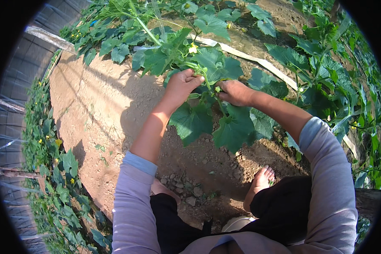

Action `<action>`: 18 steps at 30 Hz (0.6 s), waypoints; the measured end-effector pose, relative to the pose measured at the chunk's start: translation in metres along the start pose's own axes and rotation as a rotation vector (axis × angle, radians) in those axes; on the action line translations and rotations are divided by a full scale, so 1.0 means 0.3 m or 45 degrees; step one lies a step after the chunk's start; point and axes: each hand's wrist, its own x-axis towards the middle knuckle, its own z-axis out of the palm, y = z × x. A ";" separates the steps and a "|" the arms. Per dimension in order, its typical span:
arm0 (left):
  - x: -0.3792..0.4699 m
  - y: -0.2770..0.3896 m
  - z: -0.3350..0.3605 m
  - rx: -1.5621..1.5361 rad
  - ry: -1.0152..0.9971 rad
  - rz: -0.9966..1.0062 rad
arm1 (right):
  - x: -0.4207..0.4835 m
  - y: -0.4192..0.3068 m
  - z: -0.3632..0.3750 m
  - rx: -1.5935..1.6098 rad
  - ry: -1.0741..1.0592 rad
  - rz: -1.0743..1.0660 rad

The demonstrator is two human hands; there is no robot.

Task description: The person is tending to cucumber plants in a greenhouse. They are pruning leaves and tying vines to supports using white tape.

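Note:
A cucumber-like vine stem (pixel 208 84) with broad green leaves (pixel 192 122) rises before me. My left hand (pixel 181 85) pinches this vine near its upper part, thumb and fingertips together beside small pale buds. On the other side, my right hand (pixel 235 92) is curled close to the stem, next to a small yellow-green bud (pixel 217 89). Its fingertips are partly hidden, so what they hold is unclear. Below my left hand a small green fruit (pixel 194 95) hangs among the leaves. A yellow flower (pixel 193 48) is open just above both hands.
Dry bare soil (pixel 92 98) stretches to the left, with a second plant row (pixel 62 193) beyond it. A pale strip (pixel 257 60) crosses behind the vine. More vines (pixel 324 73) crowd the right. My bare foot (pixel 261 181) rests on soil near a white object (pixel 238 223) beneath me.

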 end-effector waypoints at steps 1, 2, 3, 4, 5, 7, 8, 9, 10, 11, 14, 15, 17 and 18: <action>-0.003 0.002 -0.002 -0.058 -0.048 0.026 | 0.000 -0.003 0.001 -0.012 -0.013 0.001; -0.008 0.002 -0.001 -0.058 -0.094 0.033 | 0.002 -0.007 0.003 -0.051 -0.024 0.022; -0.009 0.004 0.003 -0.039 -0.070 -0.018 | 0.004 -0.013 0.007 -0.091 -0.035 0.044; -0.010 0.004 0.009 -0.034 -0.068 -0.024 | 0.007 -0.017 0.011 -0.125 -0.046 0.066; -0.009 0.004 0.016 -0.027 -0.062 -0.043 | 0.010 -0.021 0.015 -0.127 -0.017 0.070; -0.008 0.003 0.031 -0.146 -0.065 -0.018 | 0.018 -0.029 0.025 -0.123 0.022 0.095; -0.007 0.003 0.037 -0.205 -0.052 -0.011 | 0.022 -0.032 0.030 -0.117 0.029 0.117; -0.007 0.003 0.041 -0.233 -0.047 -0.017 | 0.027 -0.034 0.035 -0.119 0.020 0.156; -0.005 0.003 0.043 -0.264 -0.033 -0.020 | 0.029 -0.035 0.039 -0.126 0.035 0.200; -0.004 0.001 0.045 -0.297 -0.030 -0.029 | 0.030 -0.036 0.044 -0.089 0.043 0.186; -0.005 0.000 0.047 -0.213 0.017 -0.043 | 0.027 -0.035 0.052 0.050 0.085 0.211; -0.007 0.000 0.048 -0.228 0.027 -0.035 | 0.028 -0.037 0.056 0.121 0.069 0.258; -0.010 0.001 0.055 -0.258 0.047 -0.019 | 0.030 -0.036 0.067 0.358 0.026 0.367; -0.010 0.003 0.061 -0.266 0.057 0.007 | 0.033 -0.034 0.076 0.523 0.001 0.432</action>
